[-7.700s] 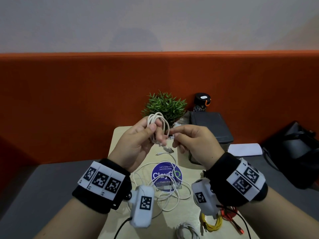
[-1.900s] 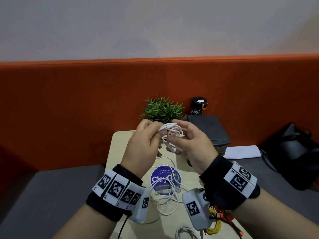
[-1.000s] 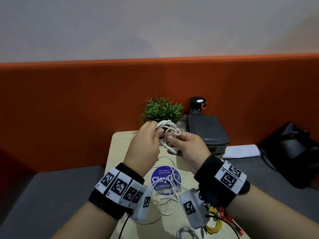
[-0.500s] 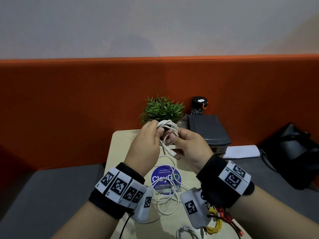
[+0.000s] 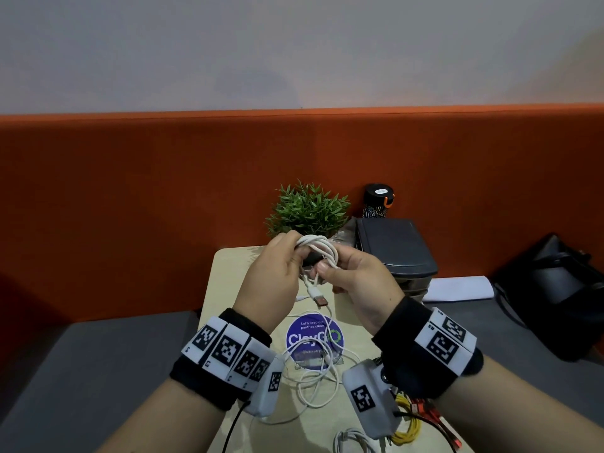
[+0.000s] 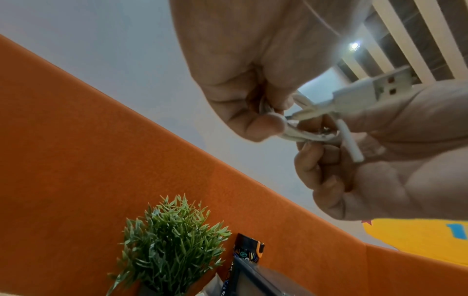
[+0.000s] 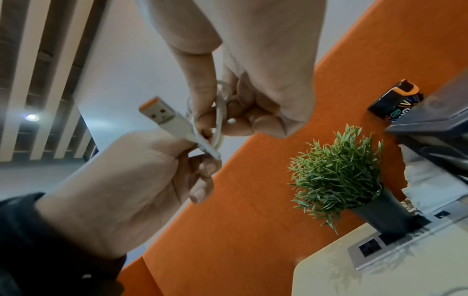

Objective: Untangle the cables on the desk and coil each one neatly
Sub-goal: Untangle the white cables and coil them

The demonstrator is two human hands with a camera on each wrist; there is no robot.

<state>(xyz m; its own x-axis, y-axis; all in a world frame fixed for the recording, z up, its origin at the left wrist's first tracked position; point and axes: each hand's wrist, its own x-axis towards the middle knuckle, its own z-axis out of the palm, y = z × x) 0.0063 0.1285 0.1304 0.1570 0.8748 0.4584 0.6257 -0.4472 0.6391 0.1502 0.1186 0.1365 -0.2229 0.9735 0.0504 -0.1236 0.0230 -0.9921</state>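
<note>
Two hands raised over the desk [image 5: 225,289], left hand [image 5: 274,282] and right hand [image 5: 359,286] both gripping the white cable coil [image 5: 318,246]

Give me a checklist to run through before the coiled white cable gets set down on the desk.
1. Coil held firmly: ok. The left hand pinches the white cable coil and the right hand grips it from the other side.
2. Loose end tucked in: not ok. The USB plug hangs free below the coil.
3. Wraps tight and even: cannot tell; fingers hide much of the bundle.
4. Free of the other cables: ok, as far as the head view shows. The loose white cable lies apart on the desk.
5. Spot to put it: ok. Bare desk shows beside the potted plant.
</note>
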